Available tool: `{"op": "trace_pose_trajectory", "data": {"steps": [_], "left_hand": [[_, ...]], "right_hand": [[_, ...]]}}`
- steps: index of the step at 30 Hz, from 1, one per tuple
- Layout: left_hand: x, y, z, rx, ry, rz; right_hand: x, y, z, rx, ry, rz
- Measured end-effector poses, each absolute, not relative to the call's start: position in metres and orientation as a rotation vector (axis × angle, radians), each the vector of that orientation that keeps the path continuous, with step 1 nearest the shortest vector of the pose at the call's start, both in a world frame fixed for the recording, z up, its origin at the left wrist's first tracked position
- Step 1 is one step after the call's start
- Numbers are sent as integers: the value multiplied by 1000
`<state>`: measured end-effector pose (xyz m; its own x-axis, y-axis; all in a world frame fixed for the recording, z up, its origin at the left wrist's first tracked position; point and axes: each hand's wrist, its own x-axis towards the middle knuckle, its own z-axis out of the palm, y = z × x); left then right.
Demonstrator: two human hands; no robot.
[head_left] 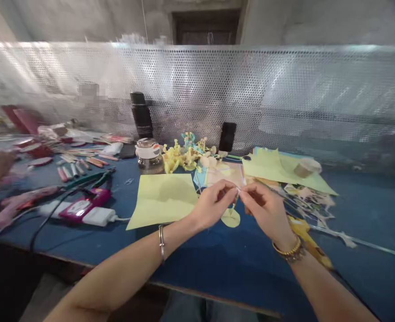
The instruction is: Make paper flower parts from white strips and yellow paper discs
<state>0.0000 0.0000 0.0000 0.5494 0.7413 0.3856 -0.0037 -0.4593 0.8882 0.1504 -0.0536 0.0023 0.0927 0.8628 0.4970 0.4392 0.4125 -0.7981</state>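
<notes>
My left hand [217, 202] and my right hand [263, 209] meet above the middle of the blue table, fingertips pinched together around a tiny whitish piece [238, 190]. Its shape is too small to make out. Just below the fingertips, a round pale yellow paper piece [231, 218] with a thin stem shows between the hands. A yellow paper sheet [165, 199] lies left of my left hand. Behind my hands lie a pinkish sheet [224, 173] and light blue paper.
Behind stand a glass jar [149, 156], yellow paper flowers [179, 157], a black bottle [141, 115] and a phone [227, 137]. A tape roll [307, 167] rests on yellow sheets at right, near a yellow tool [309, 241]. Left are a purple-and-white power strip [83, 208] and cables.
</notes>
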Motion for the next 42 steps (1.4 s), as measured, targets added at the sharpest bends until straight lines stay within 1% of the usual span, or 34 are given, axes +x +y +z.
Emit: {"op": "trace_pose_trajectory", "data": {"steps": [10,19,26,34,42], "left_hand": [[2,-1,-2,1765,543,953],[2,3,-2,1704,540,938],[2,2,-2,1761,586,902],[3,1,3,1914,692,1018],[5,3,-3,1833,704,1090]], "right_hand": [[152,-52,2,-1220,-1486,496],[160,-44,2,-1191,-1402,602],[159,-45,3,-1200,-1411,643],[160,-44,3,-1207,-1411,639],[158,-44,2,-1194,-1401,651]]}}
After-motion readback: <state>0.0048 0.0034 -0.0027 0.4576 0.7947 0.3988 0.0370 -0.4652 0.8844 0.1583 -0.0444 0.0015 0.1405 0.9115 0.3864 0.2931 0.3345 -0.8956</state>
